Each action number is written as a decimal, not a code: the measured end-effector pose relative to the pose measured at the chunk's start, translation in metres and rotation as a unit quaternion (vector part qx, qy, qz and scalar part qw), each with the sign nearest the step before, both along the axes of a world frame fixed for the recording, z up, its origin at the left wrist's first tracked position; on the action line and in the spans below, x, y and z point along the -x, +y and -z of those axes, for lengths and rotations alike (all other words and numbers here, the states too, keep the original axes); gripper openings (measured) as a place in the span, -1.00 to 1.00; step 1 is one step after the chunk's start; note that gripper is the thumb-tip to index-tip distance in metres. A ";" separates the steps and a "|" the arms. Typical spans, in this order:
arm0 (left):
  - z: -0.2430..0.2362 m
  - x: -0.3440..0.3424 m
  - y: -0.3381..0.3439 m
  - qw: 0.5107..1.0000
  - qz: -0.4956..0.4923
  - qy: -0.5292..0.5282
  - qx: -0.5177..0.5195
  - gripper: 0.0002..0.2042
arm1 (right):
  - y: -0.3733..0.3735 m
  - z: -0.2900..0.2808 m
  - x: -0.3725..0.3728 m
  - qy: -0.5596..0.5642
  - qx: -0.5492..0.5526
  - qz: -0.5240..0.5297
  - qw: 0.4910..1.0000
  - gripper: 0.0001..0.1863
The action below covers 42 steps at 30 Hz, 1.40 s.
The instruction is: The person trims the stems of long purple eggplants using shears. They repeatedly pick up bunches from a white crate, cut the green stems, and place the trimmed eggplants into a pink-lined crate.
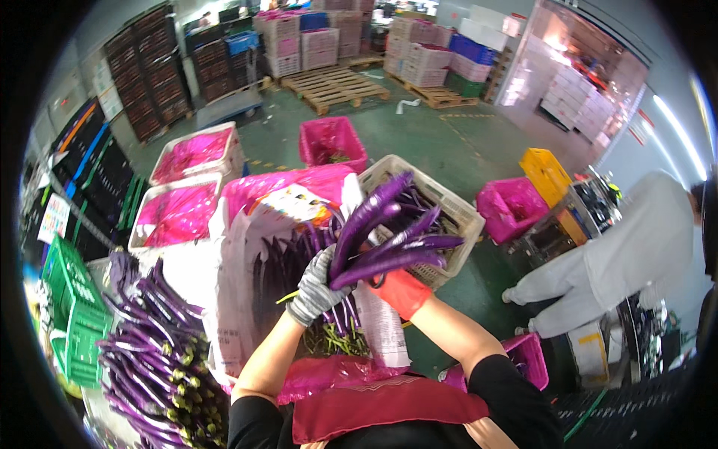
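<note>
My left hand (318,288), in a grey striped glove, is closed around the stem ends of several long purple eggplants (389,265), which fan out up and to the right. Beside it my right hand (404,292), in a red-orange glove, is closed against the underside of the bunch. A small dark curved piece (379,280) shows at its fingers; the fingers are mostly hidden. Below the hands stands a container lined with white printed paper (238,299) and pink film, with more eggplants (280,262) inside. A beige crate (469,228) of eggplants is just beyond.
A large eggplant pile (146,355) lies at my left by a green crate (78,322). Film-lined crates (176,217) stand ahead left. Pink tubs (333,138) and a yellow crate (544,176) are on the floor. A person in grey (628,239) bends at the right.
</note>
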<state>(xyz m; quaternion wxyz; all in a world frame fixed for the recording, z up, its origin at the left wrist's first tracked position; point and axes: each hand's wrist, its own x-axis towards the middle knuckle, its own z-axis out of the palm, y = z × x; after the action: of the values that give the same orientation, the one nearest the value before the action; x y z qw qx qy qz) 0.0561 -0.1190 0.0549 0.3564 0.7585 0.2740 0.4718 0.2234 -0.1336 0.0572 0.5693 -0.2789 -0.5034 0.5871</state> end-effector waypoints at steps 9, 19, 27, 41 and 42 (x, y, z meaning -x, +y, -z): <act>-0.029 0.042 -0.006 0.838 0.304 -0.227 0.391 -0.11 | -0.015 -0.056 0.029 0.048 0.115 0.014 0.992 -0.68; 0.006 0.030 0.021 0.681 0.408 -0.398 0.459 -0.17 | -0.026 -0.071 0.031 -0.021 -0.022 0.115 0.993 -0.56; 0.010 0.038 0.023 0.661 0.405 -0.427 0.465 -0.19 | -0.034 -0.086 0.038 -0.091 -0.014 0.094 0.991 -0.46; 0.017 0.042 0.013 0.647 0.359 -0.422 0.523 -0.22 | -0.021 -0.052 0.067 -0.311 -0.203 0.219 0.902 -0.31; 0.018 0.042 0.013 0.637 0.355 -0.424 0.537 -0.17 | -0.019 -0.051 0.068 -0.290 -0.189 0.211 0.914 -0.31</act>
<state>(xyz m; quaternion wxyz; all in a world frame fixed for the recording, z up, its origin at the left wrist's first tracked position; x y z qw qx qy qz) 0.0136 -0.1062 0.0365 0.9181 0.1887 0.0080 0.3484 0.1551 -0.1529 0.1086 0.5507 -0.4242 -0.6774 0.2408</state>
